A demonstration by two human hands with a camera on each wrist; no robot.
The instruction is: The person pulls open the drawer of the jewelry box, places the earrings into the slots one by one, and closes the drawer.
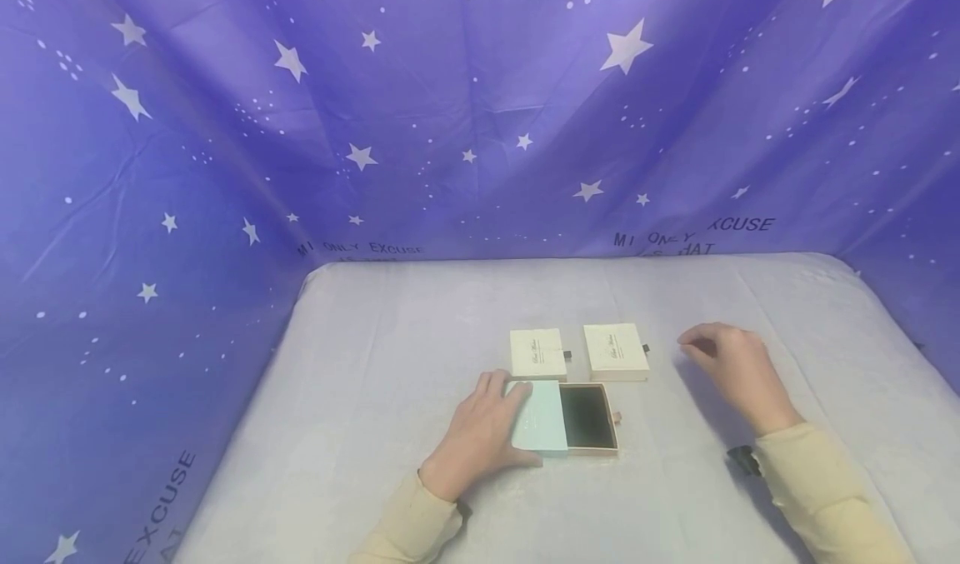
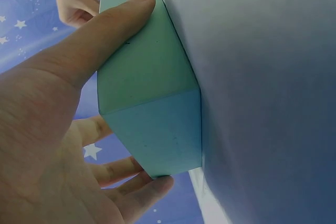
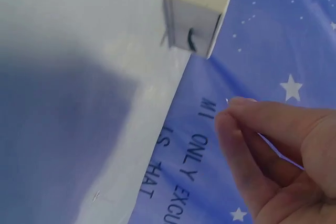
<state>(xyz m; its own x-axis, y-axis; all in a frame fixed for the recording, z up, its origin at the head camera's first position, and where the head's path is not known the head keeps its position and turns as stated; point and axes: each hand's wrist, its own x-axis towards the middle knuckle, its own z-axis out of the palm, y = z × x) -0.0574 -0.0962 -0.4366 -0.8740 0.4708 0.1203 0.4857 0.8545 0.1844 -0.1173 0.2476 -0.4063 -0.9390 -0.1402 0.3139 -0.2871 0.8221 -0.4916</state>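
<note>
My left hand holds the mint-green sleeve of a small drawer box, thumb on one side and fingers on the other. Out of its right end sticks the drawer, tan-edged, with a black lining and a small tan pull tab. Off to the right, my right hand is raised above the table, its thumb and index fingertips pinched together. In the right wrist view a tiny bright speck shows at those fingertips, too small to identify.
Two closed cream boxes with dark pull tabs, one left and one right, lie just behind the green box. A pale cloth covers the table. Purple curtains with stars hang around its back and sides.
</note>
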